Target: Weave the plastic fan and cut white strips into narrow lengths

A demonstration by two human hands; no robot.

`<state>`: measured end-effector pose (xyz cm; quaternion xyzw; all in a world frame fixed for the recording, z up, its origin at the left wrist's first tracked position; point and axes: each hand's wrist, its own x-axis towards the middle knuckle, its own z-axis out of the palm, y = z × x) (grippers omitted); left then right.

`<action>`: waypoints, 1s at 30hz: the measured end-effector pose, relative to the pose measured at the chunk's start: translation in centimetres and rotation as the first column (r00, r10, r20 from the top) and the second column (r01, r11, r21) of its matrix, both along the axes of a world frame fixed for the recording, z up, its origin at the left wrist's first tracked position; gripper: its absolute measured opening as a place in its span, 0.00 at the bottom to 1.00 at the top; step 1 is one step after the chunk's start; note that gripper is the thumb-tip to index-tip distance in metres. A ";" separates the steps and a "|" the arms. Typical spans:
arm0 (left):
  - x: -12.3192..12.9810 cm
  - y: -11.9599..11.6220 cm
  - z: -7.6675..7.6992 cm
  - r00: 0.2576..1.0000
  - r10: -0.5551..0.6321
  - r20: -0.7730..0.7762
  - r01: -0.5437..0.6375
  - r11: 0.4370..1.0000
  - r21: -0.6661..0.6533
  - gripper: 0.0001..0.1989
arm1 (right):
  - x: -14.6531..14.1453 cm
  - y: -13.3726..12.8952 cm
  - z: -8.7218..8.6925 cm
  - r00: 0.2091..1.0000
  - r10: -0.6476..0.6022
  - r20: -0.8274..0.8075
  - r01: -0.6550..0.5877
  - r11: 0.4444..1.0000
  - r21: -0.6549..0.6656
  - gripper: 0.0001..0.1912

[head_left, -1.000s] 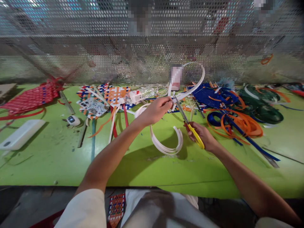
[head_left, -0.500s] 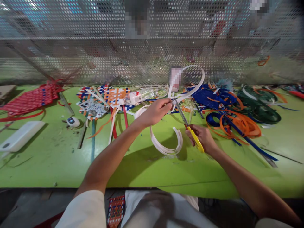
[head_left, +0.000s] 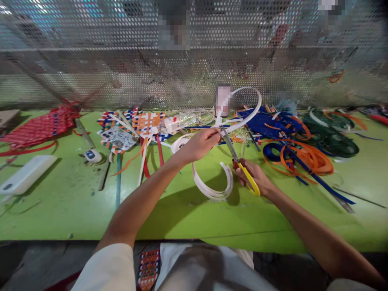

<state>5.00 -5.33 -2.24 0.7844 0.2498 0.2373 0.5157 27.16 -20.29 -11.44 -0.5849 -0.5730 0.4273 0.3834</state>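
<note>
My left hand (head_left: 202, 143) pinches a white strip (head_left: 256, 109), which loops up and to the right above the table. In my right hand (head_left: 253, 176) are yellow-handled scissors (head_left: 249, 178), their blades pointing up and left to the strip beside my left fingertips. Whether the blades touch the strip is too small to tell. Below my left hand, a curved bundle of white strips (head_left: 209, 192) rests on the green table (head_left: 182, 218). A white coil (head_left: 178, 144) lies partly hidden behind my left wrist.
Woven pieces (head_left: 148, 121) and a clear bottle (head_left: 184, 120) lie behind my left arm. Blue strips (head_left: 266, 123), an orange coil (head_left: 321, 159) and green strips (head_left: 339, 141) are at the right. A red woven piece (head_left: 39, 127) and white device (head_left: 28, 173) lie left. Metal mesh (head_left: 121, 81) stands behind.
My right hand and the scissors have shifted slightly left, and the scissors look less widely spread. The white loop has dipped a little, with my left hand still on the strip.
</note>
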 end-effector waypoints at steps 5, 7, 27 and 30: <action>-0.1 0.3 -0.2 1.000 0.006 -0.005 -0.006 1.000 -0.012 0.12 | 0.4 0.0 -0.3 1.000 -0.023 -0.013 0.023 0.999 0.033 0.24; -0.1 0.3 -0.3 1.000 0.013 -0.007 -0.014 1.000 -0.016 0.12 | 0.5 0.0 -0.3 0.999 -0.044 -0.004 0.044 0.999 0.027 0.24; -0.1 0.4 -0.2 1.000 0.022 0.001 -0.022 0.997 0.070 0.14 | 0.4 0.3 -0.1 0.992 -0.105 0.076 0.102 0.994 0.046 0.23; -0.2 0.4 -0.1 1.000 0.014 -0.009 -0.013 0.997 0.073 0.15 | -0.1 0.0 0.7 0.977 -0.175 0.125 0.168 0.984 0.067 0.26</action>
